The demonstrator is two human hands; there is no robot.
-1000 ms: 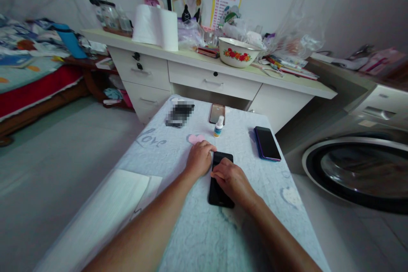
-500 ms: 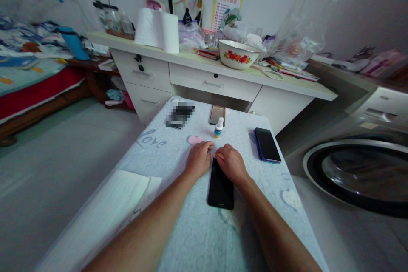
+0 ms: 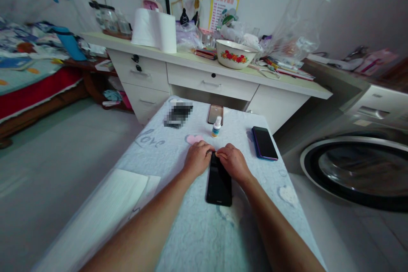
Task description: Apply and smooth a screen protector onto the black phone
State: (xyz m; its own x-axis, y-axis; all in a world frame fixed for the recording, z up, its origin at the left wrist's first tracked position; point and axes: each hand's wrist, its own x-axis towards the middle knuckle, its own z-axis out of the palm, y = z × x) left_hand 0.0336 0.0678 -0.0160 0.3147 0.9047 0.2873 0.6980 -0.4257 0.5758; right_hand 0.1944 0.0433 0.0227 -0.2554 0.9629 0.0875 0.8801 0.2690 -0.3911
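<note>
In the head view, the black rectangular phone lies flat on pale-blue patterned cloth. The left hand curls at its top-left corner, the right hand bunches fingertips along its top edge; whether either grips anything, I cannot tell.

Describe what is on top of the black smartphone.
On the black smartphone, the right hand covers part of the far end, the left hand beside it. Anything under the right hand is hidden.

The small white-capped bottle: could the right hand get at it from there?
Probably yes. The bottle stands just beyond the right hand, which is at the far end of the black phone, and only tablecloth shows between hand and bottle.
</note>
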